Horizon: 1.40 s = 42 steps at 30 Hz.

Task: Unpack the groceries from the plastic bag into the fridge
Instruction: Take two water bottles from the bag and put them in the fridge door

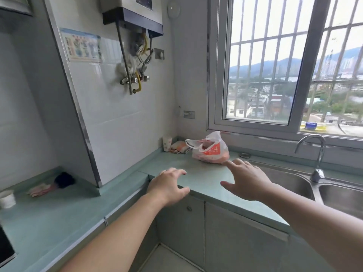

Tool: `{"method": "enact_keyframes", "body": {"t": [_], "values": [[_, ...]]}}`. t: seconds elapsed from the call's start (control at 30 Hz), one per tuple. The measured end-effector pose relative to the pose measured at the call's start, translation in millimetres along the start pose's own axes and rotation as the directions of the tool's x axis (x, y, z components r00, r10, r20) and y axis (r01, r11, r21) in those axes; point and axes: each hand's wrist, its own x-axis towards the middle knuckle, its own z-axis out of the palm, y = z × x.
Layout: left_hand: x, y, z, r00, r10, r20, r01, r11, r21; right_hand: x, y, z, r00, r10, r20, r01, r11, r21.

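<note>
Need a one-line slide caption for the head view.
Both hands, left hand and right hand, reach open toward the white-and-orange plastic grocery bag on the pale green tiled counter beside the steel sink.

Green countertop (pixel 206 179) runs round the corner, with a paper cup (pixel 167 143) and a folded cloth (pixel 179 147) just beside it at the back, plus a second cup (pixel 7 198) and a pink-and-dark rag (pixel 50 185) far left. Double steel sink (pixel 294 183) to the right with a curved faucet (pixel 317 154) (small drain plug (pixel 244 155) on the ledge behind). Wall-mounted water heater (pixel 133 14) with pipes (pixel 137 61) up top, poster (pixel 82 45) on tile, socket (pixel 189 114), barred window (pixel 284 65).
</note>
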Motion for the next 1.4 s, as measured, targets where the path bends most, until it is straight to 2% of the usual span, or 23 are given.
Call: {"method": "enact_keyframes", "body": {"t": [0.37, 0.67, 0.97, 1.2, 1.4], "values": [[226, -33, 20, 0.999, 0.029, 0.044, -0.029, 1.0, -0.005, 203, 66, 44, 0.996, 0.086, 0.034, -0.088, 0.994, 0.067], [400, -69, 69, 0.983, 0.163, 0.083, -0.161, 0.986, -0.033, 339, 93, 87, 0.99, 0.143, 0.022, -0.144, 0.988, 0.048], [574, -144, 116, 0.965, 0.201, 0.171, -0.179, 0.975, -0.131, 478, 89, 155, 0.935, 0.311, 0.171, -0.305, 0.95, -0.061], [651, -141, 150, 0.918, 0.316, 0.24, -0.271, 0.941, -0.205, 551, 100, 198, 0.921, 0.343, 0.183, -0.352, 0.936, 0.021], [675, -127, 199, 0.866, 0.348, 0.358, -0.286, 0.934, -0.216, 580, 118, 255, 0.898, 0.316, 0.306, -0.352, 0.933, 0.071]]}}
